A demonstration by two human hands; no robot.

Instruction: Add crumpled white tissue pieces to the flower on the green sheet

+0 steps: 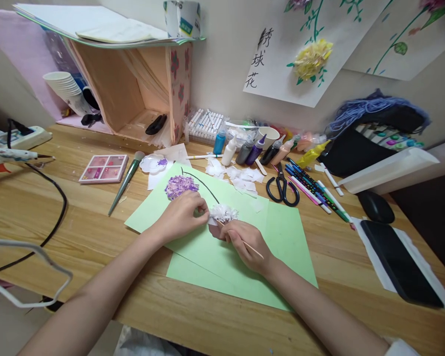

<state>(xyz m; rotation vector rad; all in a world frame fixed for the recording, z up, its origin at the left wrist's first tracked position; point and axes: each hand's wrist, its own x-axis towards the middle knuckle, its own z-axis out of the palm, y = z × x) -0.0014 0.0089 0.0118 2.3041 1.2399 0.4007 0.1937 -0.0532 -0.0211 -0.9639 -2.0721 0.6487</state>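
Note:
Two overlapping sheets of light green paper [282, 247] lie in front of me, with a dark curved line drawn on the upper one. A fluffy purple paper flower [181, 187] sits at its left part. Near the middle is a white ruffled paper flower [224, 212] on a dull pinkish-brown base. My right hand [246, 244] grips a thin wooden stick [252, 249], its tip at the flower's lower left. My left hand [185, 212] pinches a small white paper piece [212, 218] against the flower's left side.
Black-handled scissors [282, 188], torn white paper scraps [244, 179] and paint bottles [250, 151] stand or lie behind the sheets. Pens [313, 188] and a phone [400, 262] are to the right. Leftward are a makeup brush [126, 183], an eyeshadow palette [104, 168] and a glue gun [11, 155] with a black cable.

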